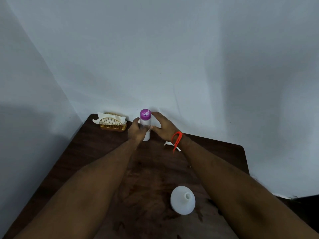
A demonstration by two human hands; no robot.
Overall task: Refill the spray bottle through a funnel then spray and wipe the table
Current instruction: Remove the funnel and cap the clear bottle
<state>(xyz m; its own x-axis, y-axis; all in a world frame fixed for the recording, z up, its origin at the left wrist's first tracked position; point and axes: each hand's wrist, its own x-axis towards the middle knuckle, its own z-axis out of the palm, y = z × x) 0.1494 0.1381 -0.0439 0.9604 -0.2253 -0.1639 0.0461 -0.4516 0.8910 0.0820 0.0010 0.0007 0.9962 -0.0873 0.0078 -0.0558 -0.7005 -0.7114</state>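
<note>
Dark wooden table [96, 152] filling the lower half of the frame, pale walls behind. Just above frame centre, at the table's far edge: an upright clear bottle [145, 128] with a purple cap [145, 114]. Left hand [136, 131] wrapped around the bottle's lower body from the left, fingers curled onto it. Right hand [163, 127] just right of the bottle, fingers spread wide and half-curved, fingertips near the cap and thumb near the body; contact impossible to confirm, nothing gripped. Red thread [177, 139] tied at the right wrist, loose ends hanging over a small white scrap [168, 144] on the table. Left of the bottle: a gold wire holder [113, 125] stuffed with white tissues [103, 116]. Lower centre-right: a white funnel [183, 200], wide mouth down, spout pointing up, well apart from the bottle, between the two forearms.
</note>
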